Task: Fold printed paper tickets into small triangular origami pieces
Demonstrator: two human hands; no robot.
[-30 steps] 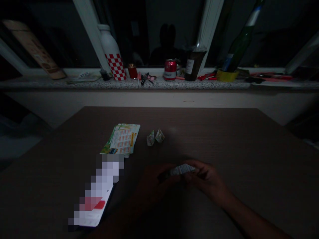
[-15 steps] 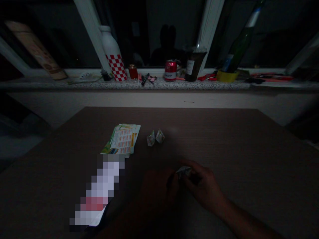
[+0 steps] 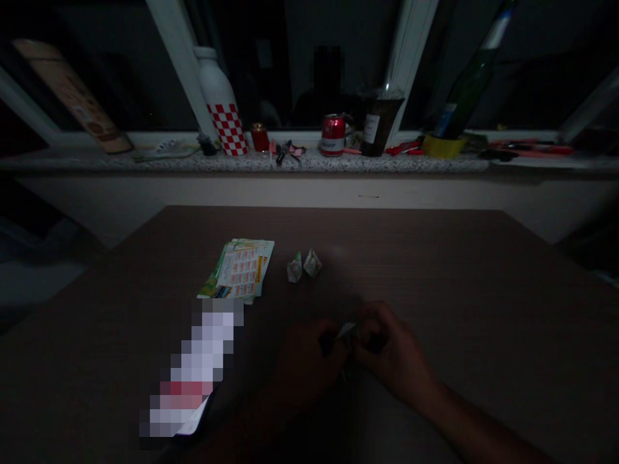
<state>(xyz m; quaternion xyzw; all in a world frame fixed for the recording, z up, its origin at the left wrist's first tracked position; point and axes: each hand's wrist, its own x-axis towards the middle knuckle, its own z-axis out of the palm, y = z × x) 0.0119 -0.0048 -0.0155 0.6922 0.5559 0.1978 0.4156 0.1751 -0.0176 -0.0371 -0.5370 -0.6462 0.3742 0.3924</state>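
Between my two hands is a small piece of folded paper (image 3: 346, 330), pale where it catches the light. My left hand (image 3: 312, 354), dark in shadow, pinches its left side. Thumb and curled fingers of my right hand (image 3: 394, 345) grip its right side. Much of the paper is hidden by the fingers. Beyond the hands, two small folded paper shapes stand side by side, a left one (image 3: 294, 267) and a right one (image 3: 312, 263). To their left lies a stack of printed paper sheets (image 3: 244, 267).
A lit phone (image 3: 193, 422), mostly blurred out, lies left of my hands on the brown table (image 3: 459, 270). Along the granite windowsill (image 3: 309, 165) stand a checkered white bottle (image 3: 225, 109), a red can (image 3: 333, 135), a dark cup (image 3: 377, 129) and a green bottle (image 3: 467, 84).
The paper has turned between my fingers and shows less of itself than a second ago. My hands have changed their grip from its flat ends to a close pinch.
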